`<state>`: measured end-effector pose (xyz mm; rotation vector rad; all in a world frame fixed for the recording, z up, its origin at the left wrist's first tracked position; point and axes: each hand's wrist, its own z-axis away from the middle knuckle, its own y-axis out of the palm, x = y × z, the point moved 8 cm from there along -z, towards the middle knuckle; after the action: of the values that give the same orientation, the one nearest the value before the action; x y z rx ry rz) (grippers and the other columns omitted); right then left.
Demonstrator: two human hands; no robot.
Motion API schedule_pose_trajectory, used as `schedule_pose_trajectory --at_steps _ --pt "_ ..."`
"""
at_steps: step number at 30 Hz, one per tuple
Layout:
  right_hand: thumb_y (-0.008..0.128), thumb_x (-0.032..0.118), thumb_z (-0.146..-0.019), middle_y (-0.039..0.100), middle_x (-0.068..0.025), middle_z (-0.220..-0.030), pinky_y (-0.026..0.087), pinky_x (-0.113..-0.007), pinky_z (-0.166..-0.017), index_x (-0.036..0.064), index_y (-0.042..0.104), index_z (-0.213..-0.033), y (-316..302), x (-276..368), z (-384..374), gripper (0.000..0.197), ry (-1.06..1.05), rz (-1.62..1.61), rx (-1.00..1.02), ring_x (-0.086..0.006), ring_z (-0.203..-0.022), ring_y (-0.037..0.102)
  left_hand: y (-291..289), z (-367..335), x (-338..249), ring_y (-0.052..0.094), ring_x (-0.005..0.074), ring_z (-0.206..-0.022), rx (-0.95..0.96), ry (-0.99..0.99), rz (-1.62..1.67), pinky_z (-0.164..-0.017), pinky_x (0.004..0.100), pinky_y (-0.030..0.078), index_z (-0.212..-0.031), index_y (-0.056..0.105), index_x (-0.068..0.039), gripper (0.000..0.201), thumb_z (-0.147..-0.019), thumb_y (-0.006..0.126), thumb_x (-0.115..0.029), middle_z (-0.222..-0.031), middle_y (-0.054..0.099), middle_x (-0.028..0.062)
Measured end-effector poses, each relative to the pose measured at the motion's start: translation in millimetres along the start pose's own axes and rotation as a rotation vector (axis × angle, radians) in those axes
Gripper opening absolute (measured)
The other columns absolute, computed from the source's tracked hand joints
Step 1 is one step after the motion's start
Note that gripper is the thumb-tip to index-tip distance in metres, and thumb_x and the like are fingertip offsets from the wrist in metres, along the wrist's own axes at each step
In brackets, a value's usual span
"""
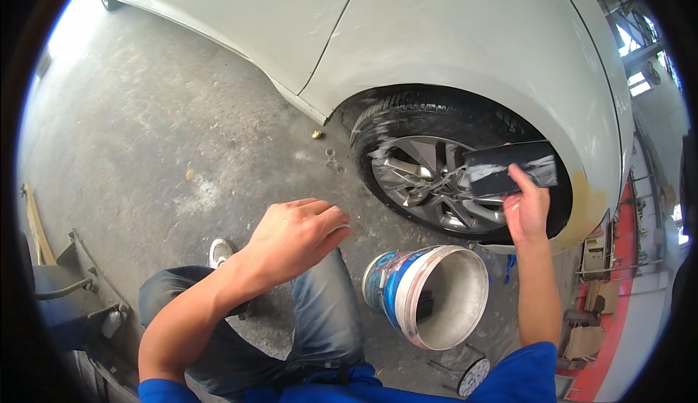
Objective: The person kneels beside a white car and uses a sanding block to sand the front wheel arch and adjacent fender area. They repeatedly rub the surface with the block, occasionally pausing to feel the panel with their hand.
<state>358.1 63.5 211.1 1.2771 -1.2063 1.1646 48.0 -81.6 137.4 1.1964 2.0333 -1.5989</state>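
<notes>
In my right hand [529, 210] is a dark sheet of sandpaper [487, 173] smeared with whitish residue, thumb across its face. It is held in front of the car's wheel [436, 185], which has a black tire and grey spokes; whether it touches the wheel I cannot tell. My left hand [294, 232] is raised above my knee with its fingers curled; a thin pale edge shows at the fingertips, too little to name. Between my arms a white and blue bucket [448, 297] leans toward me, a black object [424, 305] inside it.
The pale car body [465, 32] fills the far side, with a yellowish patch [585, 203] beside the wheel arch. Stained concrete floor [211, 112] spreads to the left. Metal equipment [69, 301] stands at the lower left, and a round patterned disc [474, 376] lies near the bucket.
</notes>
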Motion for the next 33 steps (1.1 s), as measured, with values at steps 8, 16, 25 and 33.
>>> schedule_pose_trajectory --at_steps 8,16,25,33 --pt "0.057 0.015 -0.095 0.027 -0.0239 -0.165 0.020 -0.049 -0.127 -0.0045 0.034 -0.155 47.5 40.1 -50.7 0.068 -1.272 2.258 0.165 -0.0368 -0.154 0.027 -19.7 25.2 28.4 0.068 0.0269 -0.077 0.047 -0.076 -0.089 -0.067 0.0387 0.056 -0.099 0.071 -0.008 0.013 -0.089 0.074 -0.016 -0.083 0.069 0.0076" --pt "0.052 0.007 -0.079 0.013 -0.0172 -0.171 0.003 -0.045 -0.131 -0.0023 0.026 -0.159 145.4 -55.6 -80.0 0.085 -1.420 2.039 0.352 -0.0301 -0.159 0.010 -14.6 10.6 17.9 0.071 0.0257 -0.072 0.031 -0.135 0.075 -0.066 0.0370 0.056 -0.100 0.072 -0.006 0.013 -0.091 0.072 -0.015 -0.085 0.071 0.0107" --pt "0.044 -0.005 -0.082 0.021 -0.0075 -0.170 0.009 -0.038 -0.131 0.0031 0.028 -0.160 115.4 -28.8 -69.9 0.081 -1.418 1.958 0.346 -0.0184 -0.158 0.015 -0.4 25.3 58.7 0.070 0.0309 -0.078 0.124 -0.263 -0.014 -0.069 0.0410 0.056 -0.096 0.071 -0.007 0.016 -0.093 0.069 -0.022 -0.086 0.071 0.0108" --pt "0.048 0.004 -0.085 0.017 -0.0165 -0.170 0.005 -0.046 -0.130 -0.0022 0.032 -0.157 134.6 -65.4 -69.9 0.074 -1.388 2.095 0.339 -0.0268 -0.159 0.011 -53.6 29.6 39.8 0.068 0.0202 -0.065 -0.031 -0.379 0.121 -0.063 0.0308 0.054 -0.097 0.074 -0.002 0.010 -0.091 0.072 -0.011 -0.081 0.071 0.0105"
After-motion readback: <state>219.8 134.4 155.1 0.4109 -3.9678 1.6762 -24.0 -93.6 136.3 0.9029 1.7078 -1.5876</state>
